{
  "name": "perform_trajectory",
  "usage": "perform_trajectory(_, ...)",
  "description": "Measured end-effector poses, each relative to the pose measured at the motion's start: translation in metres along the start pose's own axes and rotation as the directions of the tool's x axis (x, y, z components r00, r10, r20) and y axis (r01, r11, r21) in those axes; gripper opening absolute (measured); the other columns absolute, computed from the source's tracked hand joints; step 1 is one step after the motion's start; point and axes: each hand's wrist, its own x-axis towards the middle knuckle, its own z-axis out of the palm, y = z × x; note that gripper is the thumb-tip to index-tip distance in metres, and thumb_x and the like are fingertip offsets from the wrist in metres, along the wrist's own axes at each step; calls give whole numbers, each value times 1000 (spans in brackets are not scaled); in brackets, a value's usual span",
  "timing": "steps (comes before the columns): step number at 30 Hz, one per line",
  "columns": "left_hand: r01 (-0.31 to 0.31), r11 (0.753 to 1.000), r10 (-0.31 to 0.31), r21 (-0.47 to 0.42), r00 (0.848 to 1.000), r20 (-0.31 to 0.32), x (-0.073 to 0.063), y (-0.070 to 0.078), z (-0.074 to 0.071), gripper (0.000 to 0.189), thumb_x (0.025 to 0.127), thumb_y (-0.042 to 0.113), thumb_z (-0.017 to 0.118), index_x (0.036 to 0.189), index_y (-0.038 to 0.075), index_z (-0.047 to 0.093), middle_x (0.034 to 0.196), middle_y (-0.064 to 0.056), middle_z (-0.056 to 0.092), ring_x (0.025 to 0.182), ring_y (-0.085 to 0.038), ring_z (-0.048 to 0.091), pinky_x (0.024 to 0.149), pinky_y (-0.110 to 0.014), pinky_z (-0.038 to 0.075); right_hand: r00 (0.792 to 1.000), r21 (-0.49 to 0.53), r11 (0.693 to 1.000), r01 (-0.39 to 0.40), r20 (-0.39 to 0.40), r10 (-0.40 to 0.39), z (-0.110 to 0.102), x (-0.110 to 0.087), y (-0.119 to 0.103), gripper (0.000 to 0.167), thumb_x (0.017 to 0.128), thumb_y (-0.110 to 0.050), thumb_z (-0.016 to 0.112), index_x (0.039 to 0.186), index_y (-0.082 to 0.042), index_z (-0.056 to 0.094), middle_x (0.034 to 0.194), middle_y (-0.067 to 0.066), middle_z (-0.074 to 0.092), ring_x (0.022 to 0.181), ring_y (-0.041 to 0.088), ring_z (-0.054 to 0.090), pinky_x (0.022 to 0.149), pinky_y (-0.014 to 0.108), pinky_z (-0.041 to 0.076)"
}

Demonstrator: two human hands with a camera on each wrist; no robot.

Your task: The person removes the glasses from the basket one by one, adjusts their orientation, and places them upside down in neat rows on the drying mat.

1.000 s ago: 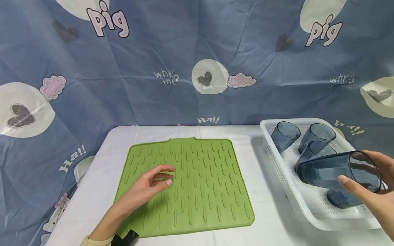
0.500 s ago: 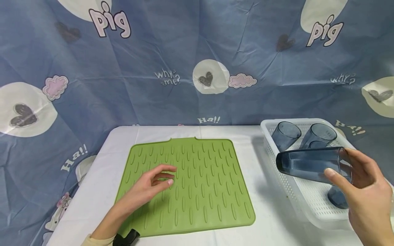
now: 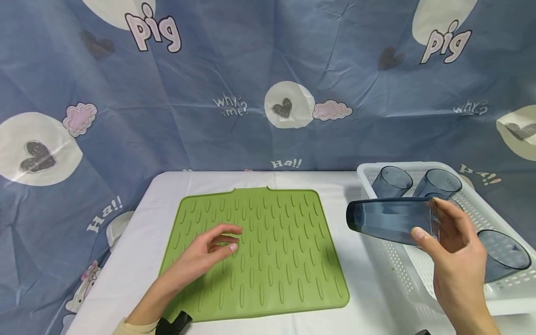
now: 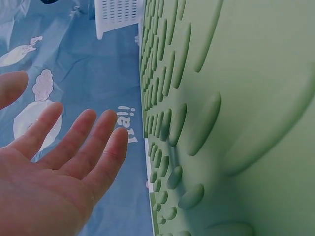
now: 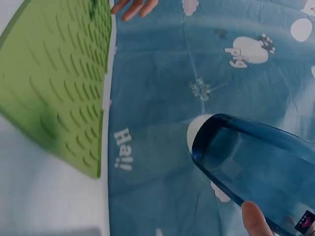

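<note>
My right hand (image 3: 462, 260) grips a blue-tinted drinking glass (image 3: 387, 219) near its rim, thumb on the near side. The glass lies sideways in the air, base pointing left, over the left edge of the white basket. In the right wrist view the thick base of the glass (image 5: 261, 157) is in plain sight, and a small dark label (image 5: 306, 222) shows near the thumb. My left hand (image 3: 207, 253) hovers above the green ridged drying mat (image 3: 289, 279) with loosely bent fingers and holds nothing. The left wrist view shows its fingers (image 4: 74, 142) spread beside the mat.
The white perforated basket (image 3: 515, 304) stands at the right of the white-covered table (image 3: 364, 288). Several more blue glasses, such as one at the back (image 3: 392, 181) and one at the right (image 3: 502, 256), are in it. A blue printed cloth (image 3: 234, 139) hangs behind.
My right hand has carried the glass leftward from above the basket's middle to its left edge, bringing it closer to level. The left hand has kept its place over the mat.
</note>
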Motion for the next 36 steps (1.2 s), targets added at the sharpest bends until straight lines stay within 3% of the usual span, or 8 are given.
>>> perform_trajectory(9,-22,1000,22,-16,1000,0,0,0,2,33,97,16,63,130,10,57,133,-21,54,120,-43,52,98,-32,49,997,-42,997,-72,8,72,24,-11,11,65,77,31,54,136,4,50,134,19,50,127,27,43,100,21,41)
perform_trajectory(18,3,1000,-3,-10,1000,-10,-2,0,2,34,98,19,62,131,13,57,133,-19,54,121,-41,52,97,-32,49,994,71,994,-81,83,75,38,-15,25,62,78,30,53,136,7,48,131,17,56,120,25,52,93,22,49)
perform_trajectory(25,-16,1000,15,-13,1000,-23,-1,2,3,35,98,18,63,132,13,56,133,-14,55,120,-41,52,97,-32,48,990,65,991,-115,89,109,49,-15,28,60,81,26,54,136,5,49,133,14,55,121,22,51,96,22,46)
perform_trajectory(32,-48,998,46,-41,998,-54,0,2,4,41,96,15,65,135,16,53,134,-9,54,122,-42,51,99,-34,48,971,29,977,-212,123,207,55,-14,33,56,87,18,56,139,-2,48,137,12,51,117,19,53,78,21,54)
perform_trajectory(36,-69,996,65,-60,996,-67,2,5,6,46,93,12,68,137,16,52,135,-8,53,123,-41,50,99,-39,48,955,41,963,-266,147,257,56,-15,37,53,90,14,55,139,-6,48,139,11,49,116,17,54,75,22,55)
